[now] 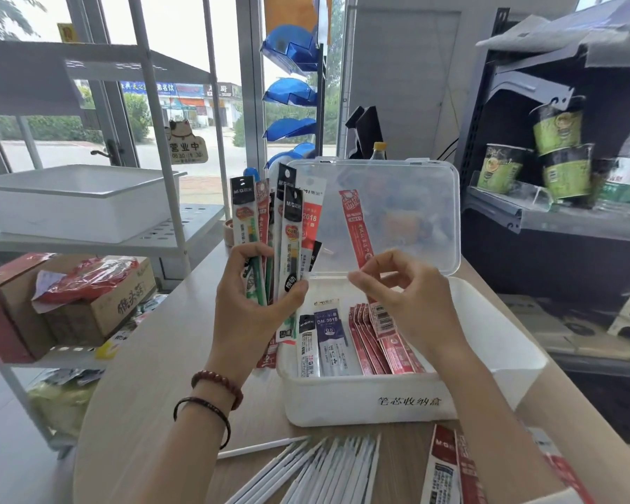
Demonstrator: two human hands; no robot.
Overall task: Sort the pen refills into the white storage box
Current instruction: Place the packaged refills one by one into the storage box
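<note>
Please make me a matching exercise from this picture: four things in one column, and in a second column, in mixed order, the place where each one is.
Things
1. single red refill pack
2. fan of refill packs
3. purple refill pack
4. white slim packs

Places
A. lying in the white storage box
B. on the table, in front of the box
C. gripped by the left hand
D. pinched by the right hand

Pairs: 1-D, 2-C, 3-A, 4-B
</note>
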